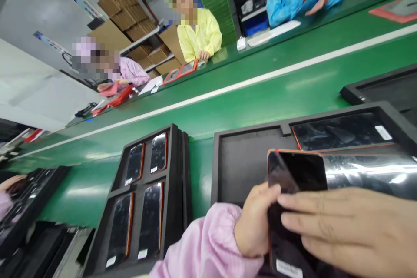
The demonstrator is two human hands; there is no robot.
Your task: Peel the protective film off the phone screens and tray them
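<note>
Palm down, my right hand (355, 228) stretches its fingers nearly straight over the face of a glossy black rectangular phone with an orange rim (298, 173), gripping nothing. My left hand (256, 221), below a pink cuff (224, 228), is closed around the phone's left edge, holding it above a black foam tray (241, 160). Another dark-screened phone (342, 132) lies in that tray. Leftward, a second black foam tray (178, 173) holds four orange-edged phones (150, 221). Beyond stretches a green tabletop (234, 95); across it sit people in pink (133, 71), yellow (203, 30) and blue (278, 6), with brown cardboard stacks (125, 11) behind.
</note>
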